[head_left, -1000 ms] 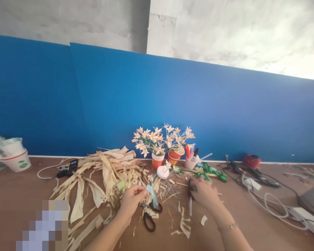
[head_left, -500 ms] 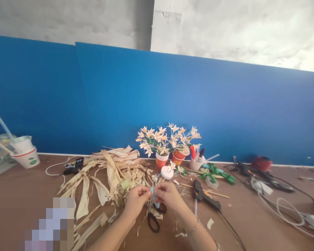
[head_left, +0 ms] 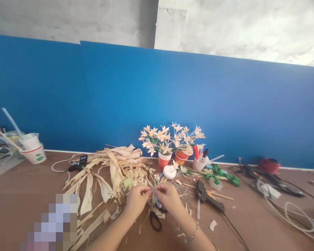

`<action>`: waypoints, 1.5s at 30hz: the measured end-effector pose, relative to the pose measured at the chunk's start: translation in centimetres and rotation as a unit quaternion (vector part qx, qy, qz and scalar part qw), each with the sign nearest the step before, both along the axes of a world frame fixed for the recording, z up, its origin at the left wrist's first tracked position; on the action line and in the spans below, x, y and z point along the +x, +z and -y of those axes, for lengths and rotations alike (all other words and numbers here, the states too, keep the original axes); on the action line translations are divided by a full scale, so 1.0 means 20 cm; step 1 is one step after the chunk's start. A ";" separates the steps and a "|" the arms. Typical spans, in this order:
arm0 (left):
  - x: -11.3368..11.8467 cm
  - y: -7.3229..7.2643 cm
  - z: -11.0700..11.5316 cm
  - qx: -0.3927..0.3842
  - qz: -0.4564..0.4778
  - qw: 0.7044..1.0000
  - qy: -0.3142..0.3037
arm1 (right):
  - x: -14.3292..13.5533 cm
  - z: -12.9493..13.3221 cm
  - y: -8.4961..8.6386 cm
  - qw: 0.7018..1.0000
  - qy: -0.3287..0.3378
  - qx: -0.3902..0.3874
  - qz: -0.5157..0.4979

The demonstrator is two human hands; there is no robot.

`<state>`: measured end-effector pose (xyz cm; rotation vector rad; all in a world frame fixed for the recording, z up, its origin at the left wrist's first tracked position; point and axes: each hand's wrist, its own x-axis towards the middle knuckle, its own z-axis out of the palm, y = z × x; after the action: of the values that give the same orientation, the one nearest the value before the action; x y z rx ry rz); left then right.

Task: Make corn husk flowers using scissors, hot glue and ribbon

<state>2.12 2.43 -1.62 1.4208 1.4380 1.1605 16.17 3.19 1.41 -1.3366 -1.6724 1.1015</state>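
Observation:
My left hand and my right hand meet over the middle of the table, fingertips nearly touching. Both are closed in a pinch on a small light-blue strip, whose material I cannot make out. Below them lies a pair of scissors, its black handle loops partly showing and the rest covered by the right hand and scraps. Just beyond the fingers sits a round white object, like a roll or lid. Left of my hands spreads a heap of dried husks.
Pale husk flowers stand in red-and-white cups at the back. A glue gun with its cord lies on the right, near green pieces. White cables run at far right; a paper cup stands far left. A blue partition closes the back.
The whole scene has slid slightly rightward in view as my head turned. My fingertips have drawn a little closer together, and less of the light-blue strip shows between them.

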 end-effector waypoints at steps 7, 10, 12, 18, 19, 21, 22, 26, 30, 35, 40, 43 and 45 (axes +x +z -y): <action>0.00 0.01 0.01 -0.004 -0.025 1.000 0.015 | 0.02 0.01 0.03 0.991 -0.028 0.053 0.118; 0.00 0.00 0.00 -0.005 -0.025 1.000 0.016 | 0.02 0.03 0.05 0.982 -0.046 0.060 0.171; 0.00 0.00 0.00 -0.003 -0.023 1.000 0.018 | 0.02 0.03 0.06 0.979 -0.050 0.075 0.185; 0.00 0.00 0.01 0.000 -0.026 0.999 0.029 | 0.01 0.04 0.07 0.976 -0.043 0.127 0.172; 0.01 0.01 0.01 -0.001 -0.025 0.999 0.031 | 0.01 0.04 0.07 0.976 -0.044 0.130 0.172; 0.01 0.01 0.01 -0.003 -0.024 0.999 0.037 | 0.01 0.04 0.07 0.975 -0.047 0.133 0.172; 0.01 0.01 0.01 -0.003 -0.024 0.999 0.038 | 0.01 0.04 0.07 0.975 -0.047 0.135 0.172; 0.01 0.01 0.02 0.002 -0.042 0.998 0.043 | 0.00 0.04 0.06 0.975 -0.047 0.142 0.165; 0.01 0.01 0.02 0.015 -0.054 0.997 0.050 | 0.00 0.04 0.06 0.977 -0.045 0.142 0.153; 0.01 0.02 0.02 0.004 -0.034 0.998 0.044 | 0.00 0.03 0.04 0.978 -0.034 0.156 0.131; 0.01 0.01 0.02 0.008 -0.028 0.999 0.034 | 0.01 0.02 0.00 0.979 -0.032 0.165 0.114; 0.01 0.00 0.01 0.005 -0.020 0.999 0.043 | 0.01 0.01 0.00 0.980 -0.030 0.158 0.120; 0.01 -0.01 0.01 0.006 -0.011 0.999 0.048 | 0.01 0.01 0.01 0.980 -0.027 0.153 0.127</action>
<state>2.24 2.22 -1.85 1.3908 1.5318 1.2183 16.38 2.92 1.62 -1.3526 -1.8864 0.6277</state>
